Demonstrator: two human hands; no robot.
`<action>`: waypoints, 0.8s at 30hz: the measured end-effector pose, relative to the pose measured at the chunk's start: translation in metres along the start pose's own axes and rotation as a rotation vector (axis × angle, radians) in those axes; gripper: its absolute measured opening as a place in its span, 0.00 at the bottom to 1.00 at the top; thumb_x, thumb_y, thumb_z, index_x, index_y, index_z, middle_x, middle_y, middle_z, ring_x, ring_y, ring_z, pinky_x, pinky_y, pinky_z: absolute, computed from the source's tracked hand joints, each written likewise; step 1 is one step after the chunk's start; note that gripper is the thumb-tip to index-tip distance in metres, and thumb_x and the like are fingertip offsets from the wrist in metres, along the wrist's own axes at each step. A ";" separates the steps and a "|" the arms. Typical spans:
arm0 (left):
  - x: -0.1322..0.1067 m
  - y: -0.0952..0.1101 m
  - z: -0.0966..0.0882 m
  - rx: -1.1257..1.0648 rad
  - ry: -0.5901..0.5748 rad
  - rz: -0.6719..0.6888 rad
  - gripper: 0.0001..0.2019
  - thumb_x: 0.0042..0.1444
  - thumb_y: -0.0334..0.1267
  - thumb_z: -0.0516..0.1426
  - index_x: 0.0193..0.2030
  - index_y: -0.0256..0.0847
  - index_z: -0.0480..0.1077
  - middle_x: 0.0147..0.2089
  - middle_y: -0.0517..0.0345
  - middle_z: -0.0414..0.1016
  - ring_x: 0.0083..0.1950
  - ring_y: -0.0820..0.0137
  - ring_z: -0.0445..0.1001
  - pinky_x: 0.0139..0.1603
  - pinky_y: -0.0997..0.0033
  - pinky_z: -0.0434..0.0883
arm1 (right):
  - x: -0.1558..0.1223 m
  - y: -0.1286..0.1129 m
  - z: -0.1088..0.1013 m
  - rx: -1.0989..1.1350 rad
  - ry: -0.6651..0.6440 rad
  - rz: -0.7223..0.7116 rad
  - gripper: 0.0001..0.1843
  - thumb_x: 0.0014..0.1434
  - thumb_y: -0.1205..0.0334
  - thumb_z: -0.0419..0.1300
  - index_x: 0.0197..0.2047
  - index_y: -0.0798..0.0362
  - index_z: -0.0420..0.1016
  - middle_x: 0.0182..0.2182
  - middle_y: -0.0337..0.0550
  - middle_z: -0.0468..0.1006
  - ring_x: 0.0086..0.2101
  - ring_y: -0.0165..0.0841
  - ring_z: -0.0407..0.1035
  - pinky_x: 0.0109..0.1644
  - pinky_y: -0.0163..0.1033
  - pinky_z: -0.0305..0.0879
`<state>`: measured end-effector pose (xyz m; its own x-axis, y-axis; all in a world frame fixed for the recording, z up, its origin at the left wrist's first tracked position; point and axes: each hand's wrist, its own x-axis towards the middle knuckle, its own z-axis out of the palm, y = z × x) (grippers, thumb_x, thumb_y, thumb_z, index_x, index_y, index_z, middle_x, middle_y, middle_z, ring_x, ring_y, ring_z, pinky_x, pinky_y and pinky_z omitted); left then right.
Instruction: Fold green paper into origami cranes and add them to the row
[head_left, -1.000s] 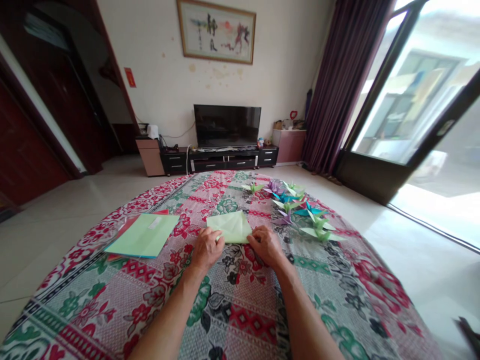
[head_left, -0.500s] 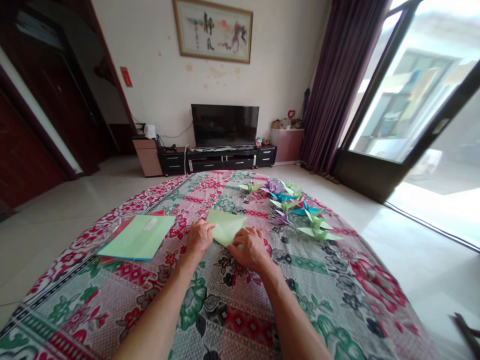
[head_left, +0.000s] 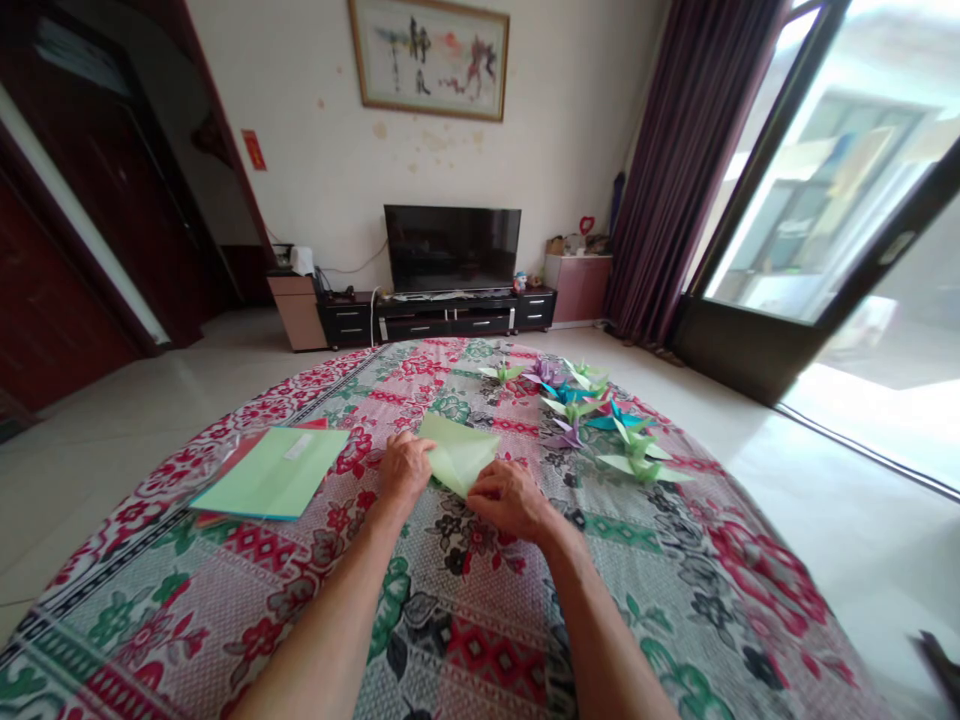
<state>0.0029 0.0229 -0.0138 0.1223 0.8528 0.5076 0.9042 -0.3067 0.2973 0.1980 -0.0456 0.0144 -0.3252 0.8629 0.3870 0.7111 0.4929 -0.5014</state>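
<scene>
Between my hands is a light green sheet of origami paper (head_left: 459, 452), with a crease running across it. My left hand (head_left: 407, 463) is closed on the paper's left edge, thumb toward the sheet. At the lower right corner, my right hand (head_left: 510, 497) pinches the paper with bent fingers. Several folded paper cranes (head_left: 574, 410) in green, purple and blue stand to the right, beyond my right hand. Off to the left lies a stack of coloured paper (head_left: 274, 470), its top sheet light green with a small white label.
A floral cloth (head_left: 315, 610) covers the round table. Past its far edge stand a low black TV cabinet (head_left: 420, 328) and a television (head_left: 452, 248). Purple curtains (head_left: 694, 150) and a glass door (head_left: 795, 210) are at the right.
The green paper and both hands have shifted slightly to the right in view. My right hand's fingers have drawn in at the paper's lower corner.
</scene>
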 end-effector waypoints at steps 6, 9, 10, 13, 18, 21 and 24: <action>0.004 0.002 0.002 -0.018 -0.002 -0.013 0.15 0.51 0.28 0.49 0.36 0.42 0.77 0.35 0.53 0.74 0.41 0.66 0.70 0.47 0.67 0.65 | 0.003 -0.010 0.011 -0.175 0.040 0.129 0.10 0.49 0.61 0.59 0.19 0.52 0.76 0.22 0.39 0.73 0.26 0.28 0.61 0.35 0.35 0.50; 0.005 0.002 0.003 -0.023 -0.004 0.014 0.15 0.52 0.29 0.49 0.37 0.41 0.77 0.37 0.52 0.75 0.42 0.65 0.70 0.48 0.65 0.65 | 0.003 -0.014 0.014 -0.195 0.044 0.168 0.08 0.47 0.60 0.60 0.20 0.51 0.77 0.24 0.41 0.74 0.29 0.30 0.61 0.36 0.37 0.51; 0.005 0.002 0.003 -0.022 -0.004 0.033 0.15 0.52 0.29 0.49 0.37 0.41 0.77 0.38 0.52 0.75 0.43 0.64 0.70 0.49 0.65 0.65 | 0.003 -0.014 0.014 -0.196 0.041 0.173 0.08 0.46 0.60 0.60 0.21 0.51 0.77 0.25 0.41 0.75 0.29 0.31 0.62 0.37 0.37 0.51; 0.003 0.002 0.001 0.002 0.007 0.116 0.14 0.54 0.31 0.49 0.38 0.39 0.76 0.44 0.49 0.74 0.47 0.63 0.69 0.52 0.62 0.64 | 0.002 -0.014 0.016 -0.188 0.036 0.176 0.07 0.46 0.60 0.60 0.21 0.51 0.77 0.26 0.42 0.75 0.31 0.31 0.62 0.39 0.38 0.52; -0.006 0.010 -0.015 0.023 0.165 0.162 0.12 0.57 0.39 0.51 0.40 0.40 0.74 0.49 0.49 0.71 0.50 0.61 0.67 0.53 0.63 0.64 | 0.002 -0.012 0.017 -0.181 0.039 0.180 0.07 0.47 0.61 0.60 0.22 0.51 0.77 0.26 0.42 0.74 0.31 0.31 0.61 0.39 0.37 0.51; -0.013 0.019 -0.024 -0.003 0.245 0.119 0.12 0.58 0.38 0.50 0.36 0.40 0.74 0.40 0.50 0.73 0.43 0.64 0.68 0.48 0.65 0.66 | 0.003 -0.012 0.016 -0.186 0.029 0.196 0.07 0.47 0.61 0.59 0.22 0.51 0.77 0.26 0.41 0.74 0.31 0.31 0.61 0.39 0.37 0.51; -0.019 0.025 -0.023 0.019 0.121 0.152 0.12 0.57 0.39 0.50 0.31 0.41 0.74 0.36 0.52 0.73 0.39 0.65 0.68 0.44 0.66 0.67 | 0.003 -0.013 0.016 -0.202 0.014 0.209 0.08 0.47 0.61 0.59 0.22 0.52 0.77 0.26 0.41 0.74 0.31 0.30 0.60 0.39 0.37 0.50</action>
<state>0.0138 -0.0107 0.0027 0.2092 0.7399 0.6394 0.8867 -0.4192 0.1950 0.1778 -0.0473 0.0096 -0.1504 0.9411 0.3029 0.8718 0.2707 -0.4083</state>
